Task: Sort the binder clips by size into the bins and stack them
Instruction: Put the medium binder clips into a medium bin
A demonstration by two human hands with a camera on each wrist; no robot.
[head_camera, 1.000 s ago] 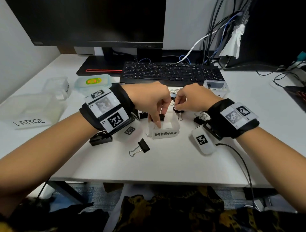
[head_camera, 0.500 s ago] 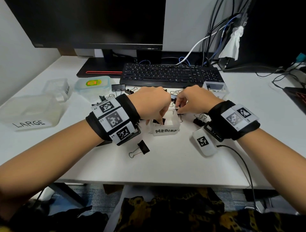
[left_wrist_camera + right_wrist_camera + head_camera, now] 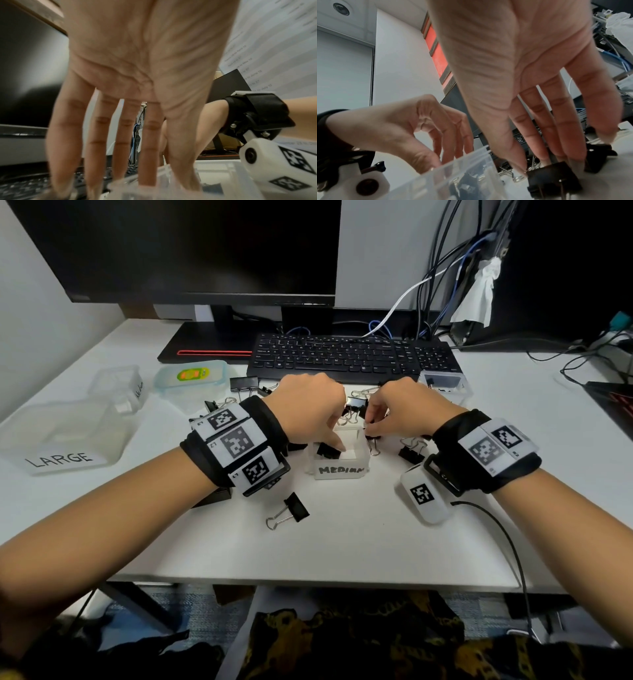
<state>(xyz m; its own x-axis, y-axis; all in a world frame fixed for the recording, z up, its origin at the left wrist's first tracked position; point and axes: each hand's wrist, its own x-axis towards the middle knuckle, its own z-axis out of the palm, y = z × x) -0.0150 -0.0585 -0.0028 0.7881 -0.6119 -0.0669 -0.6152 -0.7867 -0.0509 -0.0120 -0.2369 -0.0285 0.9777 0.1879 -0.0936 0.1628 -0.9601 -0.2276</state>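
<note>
Over the last second the left hand [image 3: 310, 412] has dropped from above the MEDIUM bin [image 3: 339, 463] down into it; its fingers now hang straight past the rim, and the left wrist view shows them holding nothing. A black clip [image 3: 327, 450] lies inside the bin under those fingertips, so I take it one has just been let go there. That counts as one more medium clip sorted.

The right hand [image 3: 400, 409] has stayed at the far right corner of the MEDIUM bin but is lower now. In the right wrist view its thumb and fingers pinch a black binder clip [image 3: 553, 178] resting on the surface just beside the bin's wall. It looks set to go in next, if it is the right size.

Plenty remains. Loose clips lie behind the MEDIUM bin towards the keyboard [image 3: 349, 359], one lies in front of it near the edge of the surface [image 3: 289, 510], and another sits to its right [image 3: 409, 451]. The LARGE bin [image 3: 65, 440], well to the left of the MEDIUM bin, looks to hold none that I can make out. Stacking has not begun, as far as I can judge.
</note>
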